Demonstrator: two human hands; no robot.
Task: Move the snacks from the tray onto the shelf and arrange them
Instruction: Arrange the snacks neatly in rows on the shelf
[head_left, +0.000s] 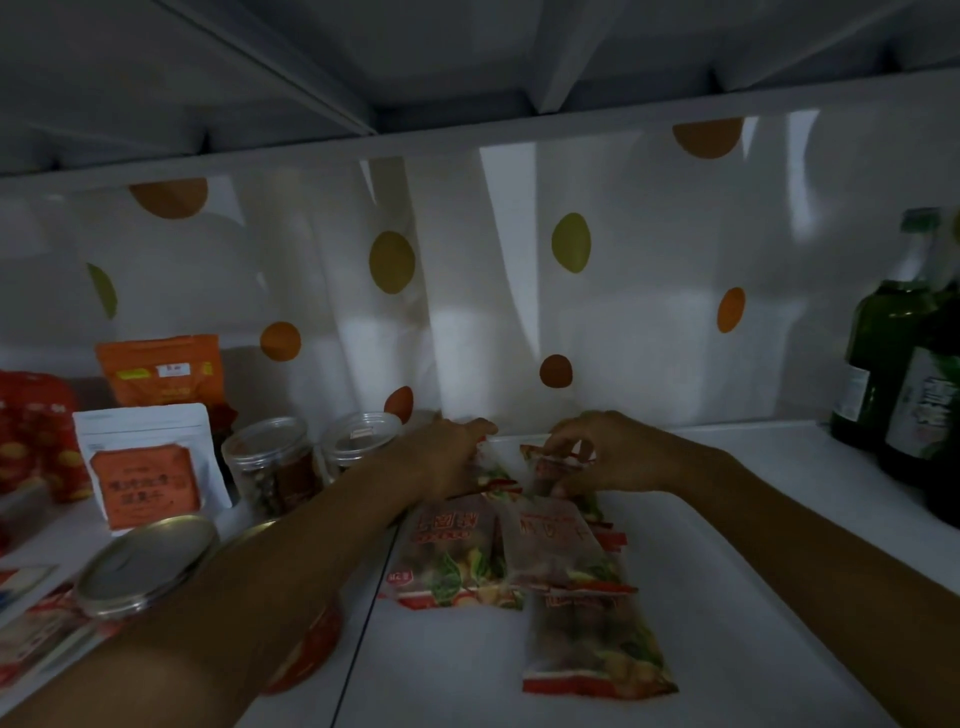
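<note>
Several clear snack packets with red edges lie in overlapping rows on the white shelf (727, 545). One packet (452, 556) lies at the left of the group, another (558, 551) beside it, and a third (592, 649) nearest me. My left hand (452, 457) rests on a packet at the back left of the group. My right hand (608, 452) pinches the top of a back packet (550, 462) near the curtain. No tray is in view.
Left of the packets stand two clear lidded jars (270, 467), a white pouch (148, 467), an orange pouch (163, 371), red bags (36, 436) and a tin with a metal lid (145, 566). Green bottles (898, 374) stand at the right. A dotted white curtain (493, 291) backs the shelf.
</note>
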